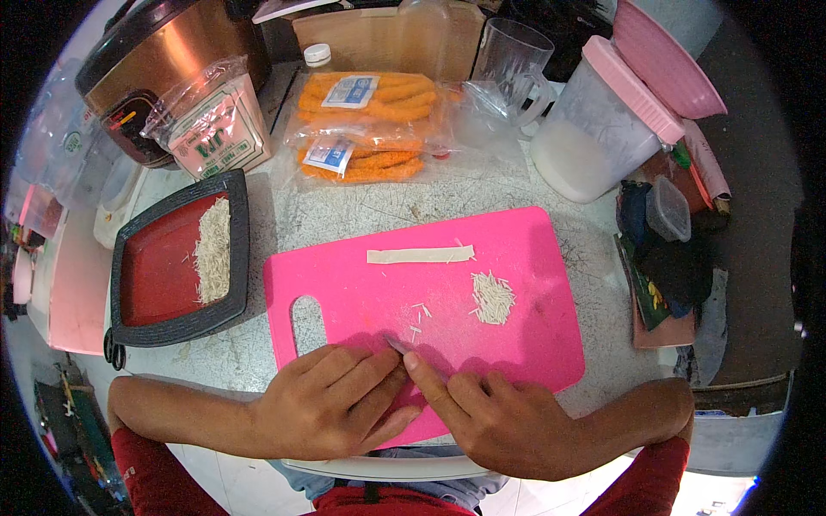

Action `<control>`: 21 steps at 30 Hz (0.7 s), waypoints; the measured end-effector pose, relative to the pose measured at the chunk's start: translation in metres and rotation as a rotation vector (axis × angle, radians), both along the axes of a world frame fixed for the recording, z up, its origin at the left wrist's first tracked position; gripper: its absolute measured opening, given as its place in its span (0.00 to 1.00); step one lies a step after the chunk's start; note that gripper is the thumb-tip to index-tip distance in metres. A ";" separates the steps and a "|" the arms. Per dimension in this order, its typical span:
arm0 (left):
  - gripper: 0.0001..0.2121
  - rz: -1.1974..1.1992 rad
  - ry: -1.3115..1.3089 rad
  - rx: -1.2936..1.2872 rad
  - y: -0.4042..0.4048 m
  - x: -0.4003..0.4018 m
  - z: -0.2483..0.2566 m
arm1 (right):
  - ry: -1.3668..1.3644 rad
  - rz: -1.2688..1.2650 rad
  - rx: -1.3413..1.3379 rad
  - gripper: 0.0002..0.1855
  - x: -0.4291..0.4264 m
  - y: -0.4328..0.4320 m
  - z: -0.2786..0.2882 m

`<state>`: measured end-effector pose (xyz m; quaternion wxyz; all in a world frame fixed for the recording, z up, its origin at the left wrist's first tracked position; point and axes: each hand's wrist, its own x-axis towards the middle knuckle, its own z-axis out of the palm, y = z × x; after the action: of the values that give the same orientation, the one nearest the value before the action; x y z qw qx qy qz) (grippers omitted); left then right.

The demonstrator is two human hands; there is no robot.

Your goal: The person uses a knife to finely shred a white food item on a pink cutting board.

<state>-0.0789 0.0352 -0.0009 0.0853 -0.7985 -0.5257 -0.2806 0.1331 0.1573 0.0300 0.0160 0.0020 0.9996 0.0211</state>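
Observation:
On a pink plastic cutting board (348,284), my right hand (510,419) grips a small knife, its blade (395,344) pointing up and left, index finger along it. My left hand (335,400) rests on the board's lower left with its fingertips beside the blade; whatever lies under them is hidden. Above both hands lies a flat pale strip (419,255). A small heap of thin whitish slivers (493,298) sits on the board's right part, and a few loose slivers (421,313) lie near the knife tip.
Left of the board stands a dark-rimmed red dish (161,264) with a pile of slivers (214,251). Behind are a pink packet (219,135), bags of orange sticks (368,97), a glass mug (513,64) and a pink-lidded container (594,122). A rice cooker (181,51) stands back left.

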 end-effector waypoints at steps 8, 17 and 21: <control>0.16 0.000 -0.020 0.018 -0.002 -0.001 -0.001 | -0.036 -0.035 0.057 0.36 0.010 -0.006 0.001; 0.19 0.017 -0.005 0.012 -0.002 -0.003 -0.005 | 0.011 -0.071 0.061 0.33 0.014 -0.008 -0.004; 0.15 0.017 -0.028 -0.027 -0.004 -0.001 0.001 | 0.051 -0.026 0.076 0.32 0.016 -0.006 -0.008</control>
<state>-0.0799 0.0314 0.0006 0.0694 -0.7913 -0.5372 -0.2837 0.1490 0.1512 0.0218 -0.0091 0.0159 0.9981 0.0590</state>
